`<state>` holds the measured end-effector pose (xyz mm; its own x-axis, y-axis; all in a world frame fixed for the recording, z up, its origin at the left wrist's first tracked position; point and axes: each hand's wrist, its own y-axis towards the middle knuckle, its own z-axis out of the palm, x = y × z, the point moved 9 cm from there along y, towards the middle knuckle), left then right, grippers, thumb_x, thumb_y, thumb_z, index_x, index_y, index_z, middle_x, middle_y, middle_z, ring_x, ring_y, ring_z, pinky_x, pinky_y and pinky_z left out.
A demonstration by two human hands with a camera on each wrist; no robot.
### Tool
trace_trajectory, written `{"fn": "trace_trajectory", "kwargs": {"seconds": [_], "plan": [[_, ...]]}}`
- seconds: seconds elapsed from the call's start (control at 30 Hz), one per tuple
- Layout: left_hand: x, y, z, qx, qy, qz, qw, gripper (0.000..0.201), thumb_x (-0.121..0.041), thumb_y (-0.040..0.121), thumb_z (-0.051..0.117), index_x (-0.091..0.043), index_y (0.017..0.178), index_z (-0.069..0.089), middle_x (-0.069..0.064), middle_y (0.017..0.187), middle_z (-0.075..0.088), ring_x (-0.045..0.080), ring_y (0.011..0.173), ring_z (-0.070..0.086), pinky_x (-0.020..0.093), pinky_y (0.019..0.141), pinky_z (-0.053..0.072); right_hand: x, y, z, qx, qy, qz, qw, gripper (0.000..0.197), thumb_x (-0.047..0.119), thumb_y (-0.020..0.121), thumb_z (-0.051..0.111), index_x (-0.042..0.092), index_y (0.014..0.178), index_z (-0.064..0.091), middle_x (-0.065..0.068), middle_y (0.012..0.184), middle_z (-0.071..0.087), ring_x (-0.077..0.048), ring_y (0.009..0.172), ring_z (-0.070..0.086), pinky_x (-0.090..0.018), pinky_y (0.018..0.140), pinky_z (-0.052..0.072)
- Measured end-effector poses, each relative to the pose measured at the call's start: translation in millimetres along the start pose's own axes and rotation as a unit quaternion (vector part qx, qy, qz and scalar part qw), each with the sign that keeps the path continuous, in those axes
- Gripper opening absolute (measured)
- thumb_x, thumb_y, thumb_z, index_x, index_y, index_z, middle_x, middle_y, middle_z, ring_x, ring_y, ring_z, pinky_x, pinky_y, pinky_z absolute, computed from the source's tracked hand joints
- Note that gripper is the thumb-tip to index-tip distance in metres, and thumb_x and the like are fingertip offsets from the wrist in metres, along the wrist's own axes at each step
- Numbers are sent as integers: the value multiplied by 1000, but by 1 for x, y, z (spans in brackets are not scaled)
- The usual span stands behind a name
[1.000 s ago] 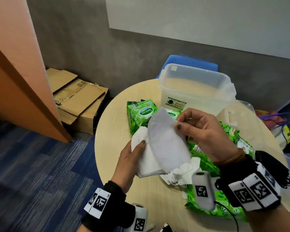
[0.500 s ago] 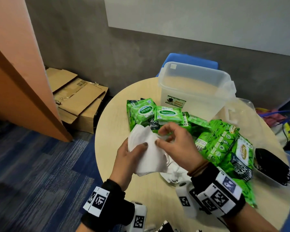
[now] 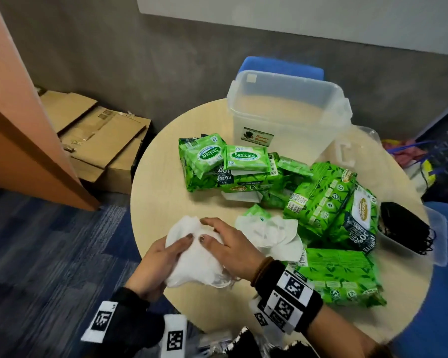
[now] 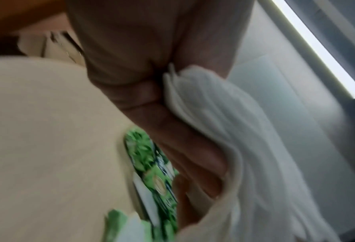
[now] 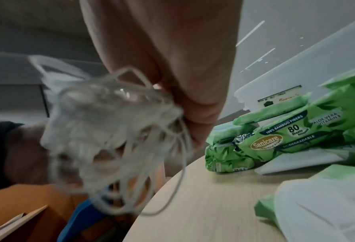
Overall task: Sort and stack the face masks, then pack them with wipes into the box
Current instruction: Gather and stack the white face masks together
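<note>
A stack of white face masks (image 3: 194, 267) sits between both hands above the near edge of the round table (image 3: 163, 192). My left hand (image 3: 163, 257) grips it from the left, fingers curled under the layered masks (image 4: 234, 131). My right hand (image 3: 228, 244) holds it from the top and right; ear loops dangle from the masks (image 5: 102, 124) below the palm. More white masks (image 3: 272, 231) lie loose just right of the hands. Green wipes packs (image 3: 246, 161) are piled mid-table. The clear plastic box (image 3: 282, 130) stands open at the far side.
Black masks (image 3: 404, 226) lie in a clear tray at the right edge. Larger green wipes packs (image 3: 326, 200) fill the right half of the table. Flattened cardboard (image 3: 101, 140) lies on the floor to the left, beside an orange panel (image 3: 18, 125). A blue chair (image 3: 282, 68) stands behind the box.
The right hand brought the single lifted mask down onto the stack. Both hands then drew the stack lower and nearer, uncovering the wipes and loose masks behind.
</note>
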<state>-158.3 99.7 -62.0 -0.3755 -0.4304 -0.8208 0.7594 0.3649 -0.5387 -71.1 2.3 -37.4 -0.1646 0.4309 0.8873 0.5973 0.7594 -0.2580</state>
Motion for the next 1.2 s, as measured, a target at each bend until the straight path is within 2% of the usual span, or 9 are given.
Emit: {"fn": "trace_trajectory", "kwargs": {"seconds": [0.07,0.13,0.2,0.37,0.53,0.73,0.87,1.03,1.2], "plan": [[5,0,-20,-39,-18,-7,999,24,-15,95,54,0,111,64,16,103,73,29,90,72,36,70,60,-6,-2,8,39,20,9,999,37,26,95,53,18,131,50,0,118,63,-12,102,60,-22,87,48],[9,0,-43,-84,-31,-7,996,26,-17,95,55,-1,113,64,14,104,74,29,93,71,38,75,60,-9,-3,2,71,48,11,996,23,26,94,56,15,113,60,3,89,65,-8,73,60,-18,63,48],[6,-2,-66,-125,-45,3,991,26,-19,96,54,-4,115,64,11,104,74,26,92,71,36,73,59,-20,4,-32,34,60,48,996,19,31,93,57,15,99,65,1,74,60,-10,58,54,-20,52,44],[-3,-8,-100,-172,-77,33,981,22,-19,99,50,-8,113,62,3,95,74,11,72,72,23,55,58,-58,25,-154,-167,-131,115,971,18,12,86,66,9,103,69,10,77,58,-11,76,56,-30,75,51],[-4,-2,-87,-163,-75,38,983,21,-17,98,51,-9,114,62,2,96,75,12,78,73,24,59,59,-77,51,-127,-47,-280,122,951,27,3,85,62,12,109,68,-3,106,67,-17,94,60,-29,87,49],[-10,8,-58,-144,-57,41,987,29,-18,97,53,-7,123,60,9,108,73,21,94,71,32,71,61,-98,76,-79,36,-325,157,932,55,19,73,80,9,122,58,-7,121,59,-22,107,57,-34,93,49],[-16,7,-55,-142,-53,44,987,29,-19,97,53,-11,124,59,9,113,71,26,105,67,43,89,54,-97,89,-75,39,-377,125,917,32,15,77,74,14,108,66,-6,119,54,-22,110,52,-36,95,48],[-13,4,-56,-139,-46,43,988,26,-18,97,53,-12,122,60,8,112,72,27,106,67,48,95,51,-77,89,-97,4,-202,117,972,10,12,82,69,10,90,63,-9,92,64,-23,87,61,-30,79,51],[-11,2,-47,-119,-38,46,991,24,-24,98,52,-14,117,62,5,110,73,22,101,69,37,83,55,-22,71,-146,-59,-17,76,995,13,0,82,67,12,84,62,-8,82,69,-11,65,65,-30,68,51]]}}
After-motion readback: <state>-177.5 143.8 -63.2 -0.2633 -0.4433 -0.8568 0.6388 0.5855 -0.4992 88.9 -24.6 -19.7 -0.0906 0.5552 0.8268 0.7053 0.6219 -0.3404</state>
